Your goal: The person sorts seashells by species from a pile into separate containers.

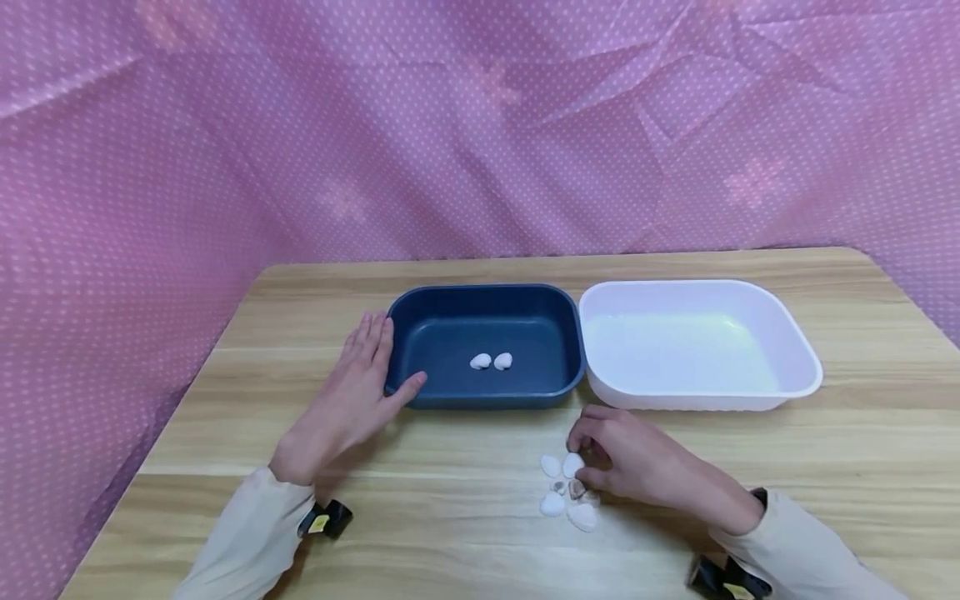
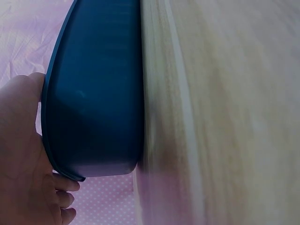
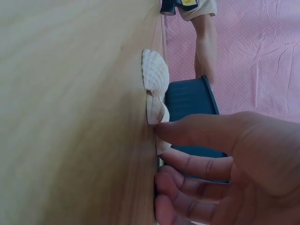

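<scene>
My left hand [image 1: 348,400] rests on the left end of a dark blue basin [image 1: 487,400], fingers extended along its side and thumb over the front rim. Two small white seashells [image 1: 481,362] lie inside this basin. On the table in front, my right hand [image 1: 637,458] bends over a small group of shells. Its thumb and index finger pinch a white shell [image 1: 573,464] at the back of the group. Around it lie more white shells [image 1: 582,517] and small brownish ones [image 1: 576,489]. A ribbed white shell [image 3: 155,71] shows nearest in the right wrist view.
A white basin [image 1: 705,402] stands right beside the blue one, its side against it. Both are on a wood-grain table [image 1: 435,517]. Pink dotted cloth [image 1: 480,142] hangs behind the table and at its sides.
</scene>
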`<state>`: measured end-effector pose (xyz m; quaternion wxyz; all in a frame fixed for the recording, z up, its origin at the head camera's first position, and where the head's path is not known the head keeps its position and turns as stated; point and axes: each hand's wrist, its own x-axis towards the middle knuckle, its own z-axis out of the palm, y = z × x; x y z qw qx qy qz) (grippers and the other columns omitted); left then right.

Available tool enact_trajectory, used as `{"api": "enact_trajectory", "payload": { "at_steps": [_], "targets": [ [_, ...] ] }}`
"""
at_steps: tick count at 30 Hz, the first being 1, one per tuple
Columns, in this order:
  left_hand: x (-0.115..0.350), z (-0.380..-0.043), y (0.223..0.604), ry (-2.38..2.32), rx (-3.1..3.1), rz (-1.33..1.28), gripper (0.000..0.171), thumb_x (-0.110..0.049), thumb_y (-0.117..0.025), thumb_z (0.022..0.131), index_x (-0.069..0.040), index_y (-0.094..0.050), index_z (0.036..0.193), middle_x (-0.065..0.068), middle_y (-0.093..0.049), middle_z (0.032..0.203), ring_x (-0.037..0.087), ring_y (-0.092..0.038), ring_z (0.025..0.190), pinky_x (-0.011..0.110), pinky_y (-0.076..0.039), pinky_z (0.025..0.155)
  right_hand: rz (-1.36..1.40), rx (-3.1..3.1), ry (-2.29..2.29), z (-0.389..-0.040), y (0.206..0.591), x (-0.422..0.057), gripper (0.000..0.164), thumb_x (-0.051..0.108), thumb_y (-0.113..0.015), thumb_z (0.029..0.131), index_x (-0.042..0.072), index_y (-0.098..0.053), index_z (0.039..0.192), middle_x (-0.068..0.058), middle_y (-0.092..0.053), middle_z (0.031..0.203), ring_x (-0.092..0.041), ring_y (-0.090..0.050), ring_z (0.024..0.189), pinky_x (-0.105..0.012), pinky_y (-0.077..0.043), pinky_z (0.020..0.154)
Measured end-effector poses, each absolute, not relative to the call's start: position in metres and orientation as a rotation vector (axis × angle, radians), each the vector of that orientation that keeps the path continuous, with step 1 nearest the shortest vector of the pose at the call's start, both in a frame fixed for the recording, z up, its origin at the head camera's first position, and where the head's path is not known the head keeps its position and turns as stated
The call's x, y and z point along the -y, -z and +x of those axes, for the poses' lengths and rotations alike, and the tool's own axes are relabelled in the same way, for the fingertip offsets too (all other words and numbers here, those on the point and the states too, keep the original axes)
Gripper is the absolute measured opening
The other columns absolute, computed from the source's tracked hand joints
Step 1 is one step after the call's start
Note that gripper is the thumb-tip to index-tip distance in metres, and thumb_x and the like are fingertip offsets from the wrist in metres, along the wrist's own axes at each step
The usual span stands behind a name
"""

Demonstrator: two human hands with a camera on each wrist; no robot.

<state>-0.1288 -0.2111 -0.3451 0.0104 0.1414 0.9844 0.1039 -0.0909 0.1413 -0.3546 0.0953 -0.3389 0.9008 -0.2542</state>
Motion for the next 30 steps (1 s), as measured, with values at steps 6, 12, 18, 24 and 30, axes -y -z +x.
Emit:
{"api": "enact_trajectory", "payload": {
  "at_steps": [6,12,18,24,30],
  "targets": [
    [0.210,-0.128,0.347,-0.338,-3.072,0.437,0.094,-0.065,-0.033,0.096,0.003,-0.002,0.152,0.021,0.001,0.160,0.031,0.008,0.147,0.048,-0.005,0.118,-0.965,-2.700,0.715,-0.089,0.352,-0.142,0.021,0.018,-0.080,0.077,0.015,-0.067,0.093,0.010,-0.052,0.084,-0.004,-0.046,0.067,-0.020,-0.041,0.058],
    [0.210,-0.129,0.345,-0.337,-3.081,0.429,0.092,-0.063,-0.034,0.096,0.003,-0.002,0.152,0.020,0.001,0.160,0.032,0.007,0.147,0.048,-0.005,0.118,-0.932,-2.815,0.675,-0.087,0.341,-0.135,0.022,0.029,-0.080,0.075,0.020,-0.066,0.090,0.011,-0.053,0.083,-0.005,-0.045,0.065,-0.020,-0.040,0.055],
    [0.211,-0.129,0.344,-0.343,-3.071,0.425,0.093,-0.064,-0.034,0.096,0.003,-0.002,0.152,0.020,0.001,0.160,0.031,0.008,0.147,0.048,-0.005,0.118,-0.950,-2.828,0.721,-0.090,0.319,-0.130,0.020,0.024,-0.078,0.077,0.018,-0.065,0.092,0.009,-0.057,0.084,-0.007,-0.051,0.068,-0.020,-0.043,0.056],
    [0.211,-0.129,0.344,-0.351,-3.065,0.434,0.094,-0.065,-0.033,0.096,0.004,-0.002,0.152,0.019,0.003,0.160,0.030,0.009,0.147,0.048,-0.004,0.118,-1.062,-2.885,0.775,-0.101,0.305,-0.128,0.019,0.017,-0.079,0.077,0.012,-0.066,0.090,0.005,-0.056,0.077,-0.007,-0.049,0.066,-0.020,-0.043,0.055],
    [0.210,-0.128,0.343,-0.346,-3.064,0.436,0.095,-0.066,-0.032,0.095,0.004,-0.002,0.152,0.019,0.003,0.160,0.031,0.009,0.147,0.048,-0.005,0.118,-1.068,-2.956,0.769,-0.116,0.298,-0.118,0.020,0.019,-0.079,0.078,0.008,-0.066,0.090,0.003,-0.057,0.079,-0.007,-0.050,0.063,-0.022,-0.044,0.056]
  ]
}}
